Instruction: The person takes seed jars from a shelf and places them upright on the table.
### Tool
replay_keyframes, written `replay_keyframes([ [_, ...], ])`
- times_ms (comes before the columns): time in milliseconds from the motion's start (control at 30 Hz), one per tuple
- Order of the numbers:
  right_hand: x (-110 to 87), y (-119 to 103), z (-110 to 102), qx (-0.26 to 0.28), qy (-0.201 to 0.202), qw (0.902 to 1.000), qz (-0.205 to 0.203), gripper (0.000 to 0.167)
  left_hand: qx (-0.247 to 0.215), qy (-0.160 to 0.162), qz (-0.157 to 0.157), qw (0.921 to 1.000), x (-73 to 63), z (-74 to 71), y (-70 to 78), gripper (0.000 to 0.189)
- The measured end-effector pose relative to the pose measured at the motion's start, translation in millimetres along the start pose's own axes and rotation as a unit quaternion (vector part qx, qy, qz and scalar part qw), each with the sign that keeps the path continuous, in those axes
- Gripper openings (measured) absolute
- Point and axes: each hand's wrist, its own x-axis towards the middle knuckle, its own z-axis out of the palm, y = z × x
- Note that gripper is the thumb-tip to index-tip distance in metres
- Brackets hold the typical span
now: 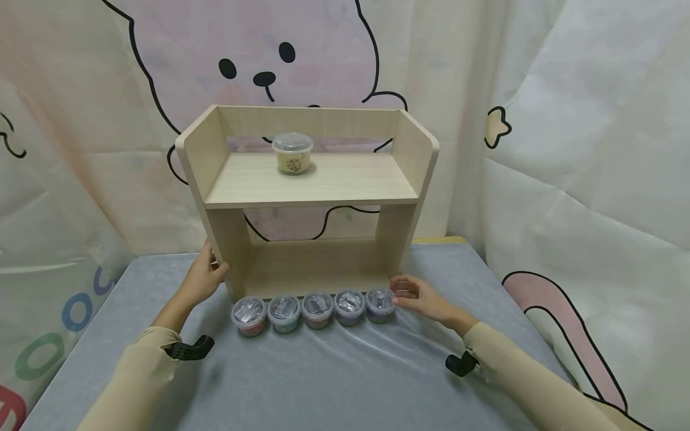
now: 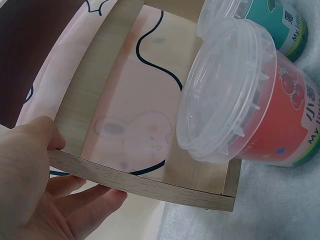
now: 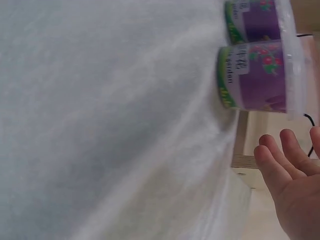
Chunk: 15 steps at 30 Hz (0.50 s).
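Note:
A pale wooden two-tier shelf (image 1: 318, 185) stands on the cloth-covered table. My left hand (image 1: 203, 276) grips its left side panel low down, the thumb inside and fingers outside along the panel edge (image 2: 145, 182). Five lidded plastic tubs stand in a row before the shelf, among them a red one (image 1: 250, 316) at the left end and a purple one (image 1: 380, 305) at the right end. Beside that purple tub and the right panel, my right hand (image 1: 423, 299) has its fingers loosely bent, holding nothing. A yellow tub (image 1: 293, 154) with a clear lid sits on the upper tier.
Grey-blue cloth (image 1: 323, 383) covers the table. Behind the shelf hangs a printed curtain (image 1: 442, 78) with a cartoon bear, and more curtain drapes down both sides. Black straps (image 1: 190, 348) circle both wrists.

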Motion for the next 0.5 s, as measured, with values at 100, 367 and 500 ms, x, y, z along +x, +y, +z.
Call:
replay_keyframes([
  [100, -1.4, -7, -4, -0.002, 0.008, 1.0, 0.002, 0.058, -0.001, 0.004, 0.002, 1.0, 1.1, 1.8, -0.6, 0.069],
  [367, -0.2, -26, -6, -0.002, 0.017, 0.9999, 0.001, 0.058, 0.004, 0.008, 0.004, 1.0, 0.7, 3.6, -2.1, 0.062],
  [500, 5.5, -41, -3, -0.007, 0.014, 0.9997, -0.019, 0.057, 0.006, 0.008, 0.005, 0.9999, 0.2, 2.1, -2.7, 0.06],
])
